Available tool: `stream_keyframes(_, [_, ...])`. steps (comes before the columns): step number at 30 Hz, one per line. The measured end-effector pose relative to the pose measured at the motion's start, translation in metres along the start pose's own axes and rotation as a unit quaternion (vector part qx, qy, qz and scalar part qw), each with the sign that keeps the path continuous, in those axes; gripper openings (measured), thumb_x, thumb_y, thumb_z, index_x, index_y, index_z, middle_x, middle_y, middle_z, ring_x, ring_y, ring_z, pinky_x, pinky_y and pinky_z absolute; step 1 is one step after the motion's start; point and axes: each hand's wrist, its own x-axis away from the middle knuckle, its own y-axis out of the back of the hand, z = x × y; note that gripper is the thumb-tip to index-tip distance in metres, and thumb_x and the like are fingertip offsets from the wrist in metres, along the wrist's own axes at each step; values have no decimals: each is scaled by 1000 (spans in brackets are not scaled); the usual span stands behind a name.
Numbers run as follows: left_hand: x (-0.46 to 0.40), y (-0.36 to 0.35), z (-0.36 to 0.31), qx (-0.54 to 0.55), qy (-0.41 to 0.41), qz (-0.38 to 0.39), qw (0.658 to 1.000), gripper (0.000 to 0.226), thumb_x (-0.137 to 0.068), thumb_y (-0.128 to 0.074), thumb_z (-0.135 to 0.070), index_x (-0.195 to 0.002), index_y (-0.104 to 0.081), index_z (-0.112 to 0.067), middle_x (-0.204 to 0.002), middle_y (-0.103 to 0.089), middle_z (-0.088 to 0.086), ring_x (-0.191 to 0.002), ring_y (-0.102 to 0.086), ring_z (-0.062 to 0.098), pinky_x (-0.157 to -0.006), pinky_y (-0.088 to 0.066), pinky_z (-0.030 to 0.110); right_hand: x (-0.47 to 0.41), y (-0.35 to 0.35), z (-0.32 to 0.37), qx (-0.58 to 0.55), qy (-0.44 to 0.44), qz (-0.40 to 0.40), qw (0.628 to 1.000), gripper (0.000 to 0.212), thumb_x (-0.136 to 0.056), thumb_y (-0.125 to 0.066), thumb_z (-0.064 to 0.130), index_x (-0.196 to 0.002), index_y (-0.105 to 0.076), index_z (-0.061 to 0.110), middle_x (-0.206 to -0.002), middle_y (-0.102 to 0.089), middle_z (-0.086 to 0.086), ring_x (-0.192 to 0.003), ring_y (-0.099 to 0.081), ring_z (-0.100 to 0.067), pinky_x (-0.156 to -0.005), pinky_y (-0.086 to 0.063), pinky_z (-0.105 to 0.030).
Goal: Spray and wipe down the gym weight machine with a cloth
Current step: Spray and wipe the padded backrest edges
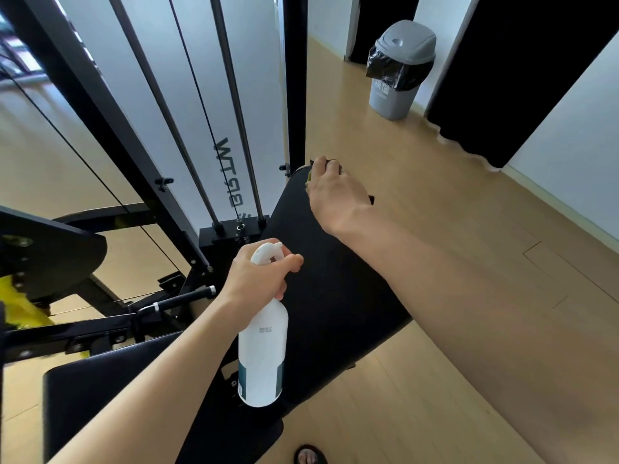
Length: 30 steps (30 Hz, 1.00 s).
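— Wooden floor runs pale across the room, with a grey bin lined by a black bag standing near the far wall. What sits in front?

— The weight machine, black frame and steel guide rods, and its black padded backrest sloping up from the seat pad.

— And the person's right hand?

— It lies at the top end of the backrest, fingers curled down over a dark cloth, of which only small edges show around the fingers.

— The left hand?

— It grips the neck of a white spray bottle, one finger hooked round the trigger; the bottle hangs upright over the lower backrest.

— Anything else?

— A sandalled foot shows at the bottom edge, beside the seat pad
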Motion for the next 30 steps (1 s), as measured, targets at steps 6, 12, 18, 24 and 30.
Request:
stream_keyframes(6, [12,-8,-4,-2,-1,5,1000,21,-92,-76,-20,-82,-67,-4,-45,-50,-3,-39,-47,12,-56,-45,27,87,1,-24,-20,2,-45,999,58,-108,-31,30,-152,-15,-4,-149,-35,-29,-135,-44,-37,-110,-41,-38])
stream_keyframes(12, [20,-19,-4,5,3,19,1000,22,-91,-77,-21,-81,-67,-4,-49,-51,5,-40,-48,14,-62,-49,33,192,-17,-48,-11,-46,-103,994,61,-102,-49,30,-152,-29,1,-148,-44,-25,-135,-47,-38,-107,-47,-42])
stream_keyframes(18, [24,-18,3,13,4,17,1000,22,-92,-77,-18,-84,-66,0,-52,-52,6,-40,-47,15,-59,-49,34,187,-21,-50,18,-17,-116,993,59,-100,-57,18,-151,-34,1,-145,-47,-27,-132,-50,-40,-107,-44,-45])
stream_keyframes(24, [31,-5,14,13,16,-6,1000,24,-92,-76,-17,-86,-66,3,-49,-51,2,-40,-47,14,-54,-47,28,104,10,-35,-38,-8,-33,999,51,-108,-29,29,-152,-26,3,-145,-46,-18,-122,-55,-34,-76,-45,-37])
stream_keyframes(30, [42,11,28,20,31,-25,999,25,-92,-76,-17,-86,-65,5,-46,-50,-4,-39,-47,13,-49,-45,22,102,9,-23,-15,-28,-35,999,54,-108,-36,25,-152,-20,-1,-148,-42,-23,-129,-51,-34,-94,-47,-35])
